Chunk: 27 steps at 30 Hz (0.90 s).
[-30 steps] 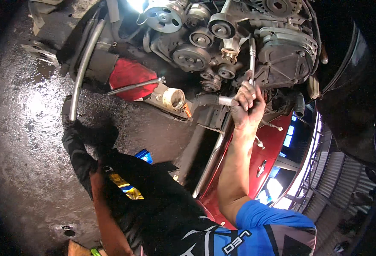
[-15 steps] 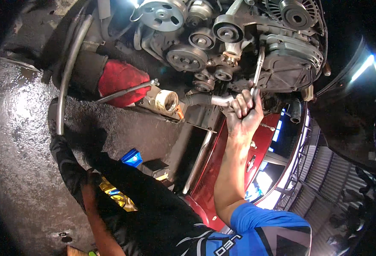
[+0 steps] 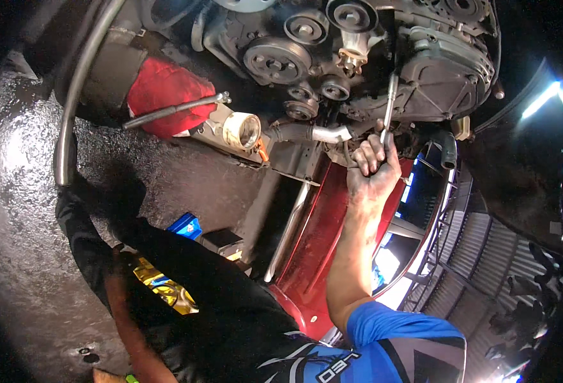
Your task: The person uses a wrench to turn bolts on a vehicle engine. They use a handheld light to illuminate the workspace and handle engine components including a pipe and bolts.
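Note:
Raised in front of me, my right hand (image 3: 374,161) is closed round the lower end of a slim metal wrench (image 3: 391,99). The wrench points up at the engine (image 3: 358,76), beside a ribbed cover (image 3: 447,83) at the front right. Whether its far end sits on a bolt is too dark to tell. Several pulleys (image 3: 275,62) lie left of the tool. Low on the left, my left hand (image 3: 116,262) is down by my black-clad leg, dark and blurred, so its fingers cannot be made out.
A red cloth (image 3: 166,83) lies at the left with a metal bar (image 3: 176,111) across it, near a pale round opening (image 3: 242,131). A long curved metal tube (image 3: 80,83) runs down the left. Below are a blue box (image 3: 185,226), a black box (image 3: 222,241) and a yellow package (image 3: 166,288).
The view has shifted, so the engine's pulleys sit higher in the picture and the cloth farther left. My right hand keeps its grip on the wrench, which stands slightly farther right.

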Each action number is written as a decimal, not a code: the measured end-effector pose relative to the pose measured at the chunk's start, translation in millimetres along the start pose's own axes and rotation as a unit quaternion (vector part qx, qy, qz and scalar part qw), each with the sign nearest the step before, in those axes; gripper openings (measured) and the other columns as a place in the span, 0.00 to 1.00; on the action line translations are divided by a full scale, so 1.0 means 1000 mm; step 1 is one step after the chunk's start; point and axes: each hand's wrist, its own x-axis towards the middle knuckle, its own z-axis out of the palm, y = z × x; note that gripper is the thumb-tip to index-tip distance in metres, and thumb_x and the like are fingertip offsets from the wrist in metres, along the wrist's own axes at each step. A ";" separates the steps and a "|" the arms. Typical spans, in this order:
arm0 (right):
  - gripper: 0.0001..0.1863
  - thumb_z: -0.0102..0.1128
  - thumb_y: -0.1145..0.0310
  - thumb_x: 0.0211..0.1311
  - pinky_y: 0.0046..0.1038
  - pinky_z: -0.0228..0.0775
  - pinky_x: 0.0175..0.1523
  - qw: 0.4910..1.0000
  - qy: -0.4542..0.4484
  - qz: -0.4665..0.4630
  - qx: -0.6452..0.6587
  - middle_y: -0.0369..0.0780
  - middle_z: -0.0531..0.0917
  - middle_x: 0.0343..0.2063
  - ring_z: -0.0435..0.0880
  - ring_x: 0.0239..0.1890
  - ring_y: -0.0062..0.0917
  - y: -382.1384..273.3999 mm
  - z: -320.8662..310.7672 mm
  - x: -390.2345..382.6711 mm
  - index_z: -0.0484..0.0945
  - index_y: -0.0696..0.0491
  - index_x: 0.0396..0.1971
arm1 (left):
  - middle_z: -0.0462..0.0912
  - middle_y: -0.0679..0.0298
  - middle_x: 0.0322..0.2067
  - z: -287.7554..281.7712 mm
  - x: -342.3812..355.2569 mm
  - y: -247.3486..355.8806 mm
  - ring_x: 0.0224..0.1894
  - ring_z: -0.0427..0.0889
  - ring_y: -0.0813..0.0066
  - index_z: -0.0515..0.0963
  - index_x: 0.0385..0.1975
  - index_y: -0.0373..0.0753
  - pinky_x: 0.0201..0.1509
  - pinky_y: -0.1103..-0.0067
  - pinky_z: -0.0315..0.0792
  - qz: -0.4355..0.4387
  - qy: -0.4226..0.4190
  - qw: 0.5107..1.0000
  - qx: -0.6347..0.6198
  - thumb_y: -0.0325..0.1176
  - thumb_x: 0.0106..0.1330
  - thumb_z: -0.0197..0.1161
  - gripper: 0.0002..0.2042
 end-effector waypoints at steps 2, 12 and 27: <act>0.16 0.44 0.65 0.71 0.15 0.49 0.14 0.999 -0.031 0.000 0.025 0.30 0.62 0.15 0.56 0.11 0.12 -0.008 -0.007 -0.002 0.70 0.62 0.49 | 0.81 0.56 0.42 0.011 0.001 -0.036 0.43 0.80 0.63 0.71 0.57 0.40 0.51 0.73 0.71 0.012 -0.008 0.993 0.116 0.30 0.71 0.46 0.16; 0.06 0.53 0.65 0.66 0.16 0.49 0.20 0.985 0.049 -0.094 -0.134 0.29 0.65 0.18 0.58 0.15 0.14 -0.003 -0.019 -0.009 0.71 0.51 0.36 | 0.81 0.49 0.41 0.025 -0.016 -0.025 0.37 0.81 0.60 0.75 0.48 0.34 0.43 0.71 0.73 -0.036 0.056 0.998 0.019 0.38 0.70 0.55 0.15; 0.11 0.58 0.72 0.63 0.17 0.62 0.21 0.906 0.128 -0.362 -0.176 0.43 0.84 0.27 0.73 0.16 0.17 0.069 -0.060 -0.009 0.76 0.59 0.44 | 0.73 0.49 0.55 0.019 0.198 0.207 0.59 0.69 0.47 0.73 0.54 0.34 0.66 0.62 0.60 0.488 0.223 0.743 0.401 0.38 0.68 0.54 0.18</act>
